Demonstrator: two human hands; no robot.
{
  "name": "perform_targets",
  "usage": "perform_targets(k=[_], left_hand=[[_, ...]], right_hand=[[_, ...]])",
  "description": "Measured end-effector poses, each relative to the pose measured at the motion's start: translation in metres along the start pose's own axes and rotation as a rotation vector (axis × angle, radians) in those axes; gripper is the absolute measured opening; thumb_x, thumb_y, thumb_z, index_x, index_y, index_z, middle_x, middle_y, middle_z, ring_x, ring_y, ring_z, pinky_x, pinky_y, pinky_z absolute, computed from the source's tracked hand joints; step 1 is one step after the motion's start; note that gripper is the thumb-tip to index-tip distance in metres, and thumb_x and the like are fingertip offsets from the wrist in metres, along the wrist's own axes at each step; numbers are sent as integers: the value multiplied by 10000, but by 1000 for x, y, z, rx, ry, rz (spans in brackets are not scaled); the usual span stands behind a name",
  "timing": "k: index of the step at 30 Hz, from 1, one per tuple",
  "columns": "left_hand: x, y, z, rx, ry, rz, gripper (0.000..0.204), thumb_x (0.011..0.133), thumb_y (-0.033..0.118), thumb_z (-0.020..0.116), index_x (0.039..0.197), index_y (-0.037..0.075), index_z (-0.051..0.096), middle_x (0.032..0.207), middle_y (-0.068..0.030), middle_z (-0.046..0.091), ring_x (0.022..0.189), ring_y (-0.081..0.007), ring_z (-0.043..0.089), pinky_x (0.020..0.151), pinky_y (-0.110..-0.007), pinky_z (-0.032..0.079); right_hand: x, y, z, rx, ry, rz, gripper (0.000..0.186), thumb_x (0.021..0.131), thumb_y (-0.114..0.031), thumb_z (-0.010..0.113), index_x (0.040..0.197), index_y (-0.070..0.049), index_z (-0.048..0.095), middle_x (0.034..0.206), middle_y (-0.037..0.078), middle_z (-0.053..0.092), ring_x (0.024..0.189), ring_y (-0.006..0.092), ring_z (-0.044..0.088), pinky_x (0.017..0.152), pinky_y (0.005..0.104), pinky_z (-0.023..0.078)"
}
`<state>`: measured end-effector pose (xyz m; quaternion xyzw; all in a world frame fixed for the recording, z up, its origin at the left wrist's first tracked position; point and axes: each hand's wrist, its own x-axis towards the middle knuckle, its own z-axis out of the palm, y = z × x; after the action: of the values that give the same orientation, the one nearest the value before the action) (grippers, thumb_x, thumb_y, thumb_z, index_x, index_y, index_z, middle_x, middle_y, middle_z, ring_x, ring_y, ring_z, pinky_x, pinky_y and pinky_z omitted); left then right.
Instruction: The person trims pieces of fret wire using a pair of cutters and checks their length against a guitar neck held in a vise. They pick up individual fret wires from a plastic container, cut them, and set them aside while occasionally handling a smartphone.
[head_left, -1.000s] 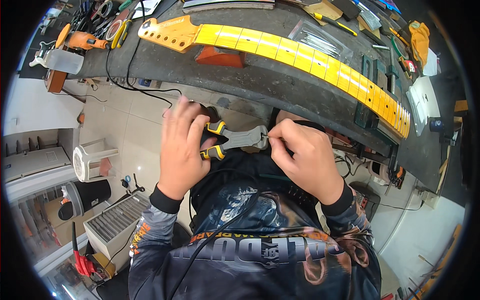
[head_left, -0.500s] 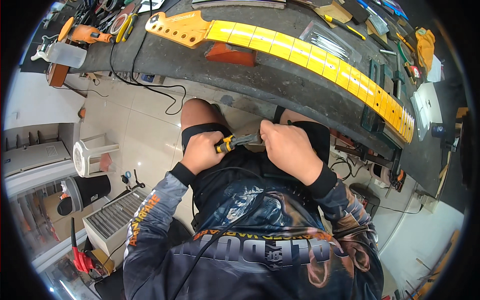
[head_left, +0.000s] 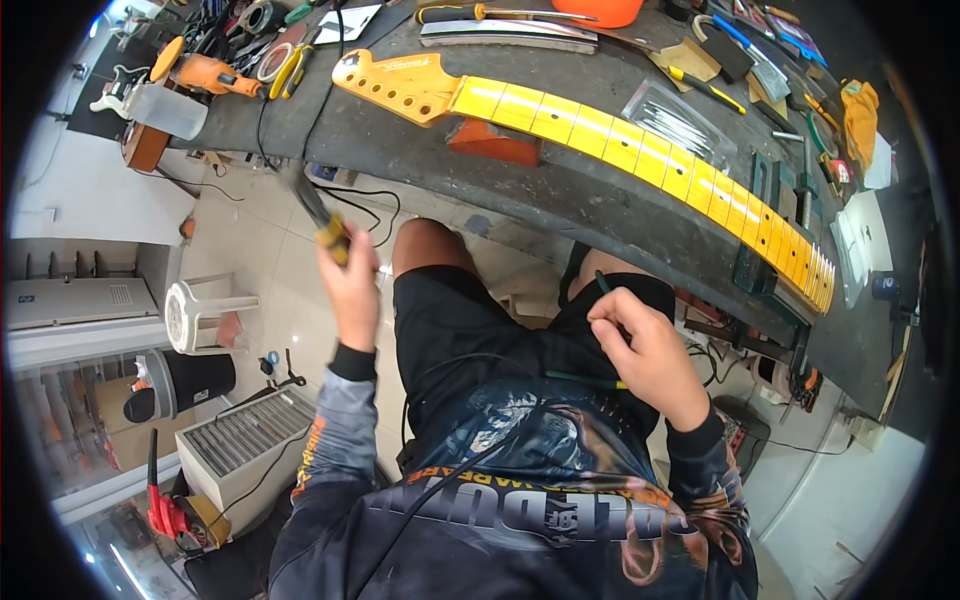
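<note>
My left hand (head_left: 350, 290) is raised left of my knees, below the workbench edge, closed around pliers (head_left: 335, 238) with yellow-and-black handles; their jaws are blurred and point up toward the bench. My right hand (head_left: 650, 350) hovers over my right thigh with fingers curled together; whatever they pinch is too small to make out. A short green tip (head_left: 602, 281) shows just beyond its fingers. Across my lap lies a thin green rod (head_left: 580, 379), its right end under the hand. On the bench rests a maple guitar neck (head_left: 620, 150), headstock to the left, frets along its length.
A reddish block (head_left: 495, 142) sits under the neck near the headstock, and a dark vise (head_left: 755, 215) stands near its right end. A clear tray (head_left: 675, 120) of fret wire, a screwdriver (head_left: 480, 13) and cables (head_left: 370, 200) lie around. A white stool (head_left: 205, 312) stands left.
My left hand has carried the pliers up and left, away from my right hand. The right hand has moved right and lower. The view has shifted, showing more of the bench's far side.
</note>
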<state>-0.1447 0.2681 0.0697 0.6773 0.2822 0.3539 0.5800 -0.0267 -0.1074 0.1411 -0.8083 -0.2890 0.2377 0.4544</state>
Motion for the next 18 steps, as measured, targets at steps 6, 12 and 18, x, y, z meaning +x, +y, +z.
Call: perform_targets(k=[6, 12, 18], left_hand=[[145, 33, -27, 803, 100, 458, 595, 1027, 295, 788, 1480, -63, 645, 1193, -182, 711, 1100, -350, 713, 1027, -438, 564], [136, 73, 0, 1272, 159, 669, 522, 1029, 426, 810, 1352, 16, 790, 1239, -187, 780, 1205, -415, 697, 1044, -525, 551], [-48, 86, 117, 291, -1091, 682, 383, 890, 202, 890, 1217, 45, 767, 1166, -146, 769, 1048, -364, 714, 929, -504, 568]], right_hand=[[-9, -10, -14, 338, -54, 182, 129, 1126, -109, 659, 1165, 10, 628, 918, 71, 742, 862, 141, 729, 795, 318, 565], [-28, -2, -37, 482, 32, 218, 99, 1163, -110, 643, 1195, -23, 605, 992, 57, 777, 951, 138, 758, 866, 295, 573], [-49, -1, -52, 707, 142, 224, 106, 1175, -136, 641, 1210, -47, 597, 1034, 120, 830, 964, 126, 739, 898, 283, 545]])
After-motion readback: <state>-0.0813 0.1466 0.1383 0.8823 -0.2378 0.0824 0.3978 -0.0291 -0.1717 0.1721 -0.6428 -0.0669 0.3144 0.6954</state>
